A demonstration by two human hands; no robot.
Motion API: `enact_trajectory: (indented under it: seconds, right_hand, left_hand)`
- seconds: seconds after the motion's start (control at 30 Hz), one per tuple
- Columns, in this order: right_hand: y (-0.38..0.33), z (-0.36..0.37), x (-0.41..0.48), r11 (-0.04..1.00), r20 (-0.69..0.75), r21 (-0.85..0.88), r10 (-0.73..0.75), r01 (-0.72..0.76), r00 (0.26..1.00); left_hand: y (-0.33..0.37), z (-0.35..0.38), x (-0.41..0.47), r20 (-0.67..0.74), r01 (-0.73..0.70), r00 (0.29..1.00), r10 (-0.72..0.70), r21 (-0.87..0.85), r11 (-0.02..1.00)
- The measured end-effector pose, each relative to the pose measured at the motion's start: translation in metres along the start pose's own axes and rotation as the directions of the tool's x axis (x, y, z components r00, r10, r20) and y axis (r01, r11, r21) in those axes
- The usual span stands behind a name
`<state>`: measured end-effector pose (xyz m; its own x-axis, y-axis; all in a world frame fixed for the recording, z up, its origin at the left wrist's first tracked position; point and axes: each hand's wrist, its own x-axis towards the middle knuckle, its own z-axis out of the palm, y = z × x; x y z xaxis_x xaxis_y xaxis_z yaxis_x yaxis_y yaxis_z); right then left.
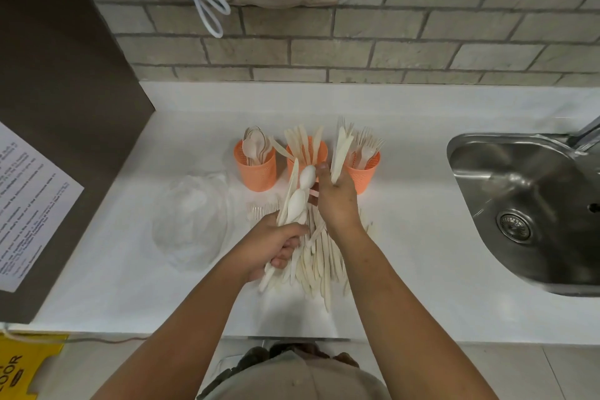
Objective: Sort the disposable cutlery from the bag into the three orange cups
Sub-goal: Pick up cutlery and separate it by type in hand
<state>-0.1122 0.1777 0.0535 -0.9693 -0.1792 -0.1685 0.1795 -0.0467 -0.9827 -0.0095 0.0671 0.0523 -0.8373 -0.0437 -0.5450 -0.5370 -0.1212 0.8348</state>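
– Orange cups (258,172), where do they stand?
– All three in a row just behind the pile of cutlery (321,266) on the counter (406,237): spoons in one, knives in the middle one, forks in the third.
– And the hands?
– The left hand (272,247) is over the pile, fingers clenched around a bundle of spoons and knives (295,201). The right hand (337,201), at the far end of the pile, has its fingers grasping a few pale pieces (341,153), held upright.
– The bag?
– The clear bag (191,217) lies just left of the pile.
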Motion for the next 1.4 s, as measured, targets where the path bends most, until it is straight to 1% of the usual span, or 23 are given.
enact_trajectory:
  seconds: [0.17, 0.23, 0.33, 0.4, 0.47, 0.53, 0.6, 0.67, 0.73, 0.8, 0.83, 0.93, 0.97, 1.03, 1.07, 1.1, 1.17, 1.2, 1.23, 1.27, 1.3, 1.37, 1.4]
  right_hand:
    - [-0.006, -0.002, 0.000, 0.999, -0.074, 0.053, -0.007, 0.011, 0.997]
    - [-0.005, -0.005, -0.001, 0.999, -0.061, 0.042, -0.030, 0.033, 0.998]
    - [-0.004, -0.008, -0.004, 0.991, 0.005, -0.091, -0.100, 0.100, 0.995]
    - [-0.002, -0.011, -0.007, 0.964, 0.069, -0.200, -0.163, 0.174, 0.984]
    - [-0.001, -0.012, -0.009, 0.943, 0.136, -0.254, -0.186, 0.216, 0.973]
    - [-0.004, -0.014, -0.012, 0.949, 0.184, -0.233, -0.171, 0.212, 0.968]
    - [-0.012, -0.015, -0.015, 0.972, 0.163, -0.128, -0.176, 0.197, 0.971]
    - [-0.020, -0.017, -0.014, 0.977, 0.141, -0.041, -0.199, 0.207, 0.970]
    - [-0.025, -0.018, -0.011, 0.970, 0.205, -0.066, -0.216, 0.233, 0.955]
    - [-0.025, -0.017, -0.009, 0.953, 0.282, -0.140, -0.220, 0.267, 0.934]
    - [-0.024, -0.017, -0.009, 0.946, 0.286, -0.157, -0.233, 0.285, 0.930]
    - [-0.025, -0.017, -0.009, 0.948, 0.242, -0.107, -0.267, 0.299, 0.933]
    - [-0.026, -0.016, -0.008, 0.947, 0.272, -0.110, -0.262, 0.301, 0.926]
    - [-0.024, -0.013, -0.006, 0.940, 0.371, -0.175, -0.214, 0.294, 0.904]
    - [-0.023, -0.012, -0.005, 0.944, 0.384, -0.185, -0.186, 0.272, 0.905]
    - [-0.022, -0.010, -0.003, 0.959, 0.353, -0.154, -0.172, 0.239, 0.919]
    - [-0.023, -0.008, 0.000, 0.987, 0.220, -0.028, -0.150, 0.160, 0.964]
    - [-0.026, -0.010, 0.000, 0.993, 0.175, 0.020, -0.116, 0.114, 0.978]
    - [-0.028, -0.012, 0.000, 0.997, 0.174, 0.051, -0.069, 0.061, 0.982]
    - [-0.031, -0.016, -0.001, 0.997, 0.220, 0.082, -0.007, -0.011, 0.976]
    - [-0.033, -0.020, -0.003, 0.987, 0.308, 0.120, 0.062, -0.104, 0.949]
    - [-0.035, -0.028, -0.008, 0.929, 0.508, 0.206, 0.167, -0.308, 0.845]
    - [-0.034, -0.030, -0.010, 0.891, 0.589, 0.229, 0.193, -0.391, 0.785]
  left_hand:
    - [0.007, -0.001, -0.005, 0.057, -0.012, 0.998, 0.011, 0.017, 1.000]
    - [0.008, -0.003, -0.006, 0.109, 0.017, 0.994, -0.019, 0.025, 1.000]
    - [0.012, -0.002, -0.006, 0.134, 0.051, 0.990, -0.055, 0.031, 0.998]
    - [0.014, -0.001, -0.004, 0.110, 0.054, 0.992, -0.057, 0.026, 0.998]
    - [0.016, -0.001, -0.003, 0.096, 0.045, 0.994, -0.048, 0.033, 0.998]
    - [0.018, -0.001, -0.003, 0.097, 0.039, 0.994, -0.043, 0.039, 0.998]
    - [0.019, -0.002, -0.002, 0.104, 0.043, 0.993, -0.047, 0.046, 0.998]
    - [0.021, -0.001, -0.003, 0.146, 0.048, 0.988, -0.056, 0.063, 0.997]
    - [0.023, 0.000, -0.004, 0.198, 0.039, 0.979, -0.051, 0.064, 0.997]
    - [0.025, 0.000, -0.003, 0.217, 0.029, 0.975, -0.037, 0.042, 0.999]
    - [0.026, 0.000, -0.003, 0.220, 0.023, 0.975, -0.031, 0.040, 0.999]
    - [0.031, -0.001, -0.002, 0.216, 0.005, 0.976, -0.014, 0.041, 0.999]
    - [0.031, -0.002, 0.000, 0.205, 0.000, 0.979, -0.006, 0.028, 1.000]
    - [0.032, -0.005, 0.003, 0.152, -0.016, 0.988, 0.014, 0.008, 1.000]
    - [0.032, -0.006, 0.004, 0.116, -0.028, 0.993, 0.027, 0.006, 1.000]
    - [0.032, -0.007, 0.005, 0.073, -0.039, 0.997, 0.039, 0.003, 0.999]
    - [0.033, -0.011, 0.006, -0.026, -0.060, 0.998, 0.060, -0.018, 0.998]
    - [0.035, -0.013, 0.006, -0.077, -0.088, 0.993, 0.086, -0.030, 0.996]
    - [0.038, -0.016, 0.006, -0.125, -0.132, 0.984, 0.126, -0.037, 0.991]
    - [0.042, -0.019, 0.005, -0.171, -0.179, 0.971, 0.169, -0.044, 0.983]
    - [0.046, -0.022, 0.006, -0.213, -0.228, 0.954, 0.212, -0.055, 0.972]
    - [0.059, -0.027, 0.006, -0.277, -0.319, 0.917, 0.286, -0.079, 0.945]
    - [0.067, -0.029, 0.006, -0.299, -0.360, 0.899, 0.319, -0.089, 0.929]
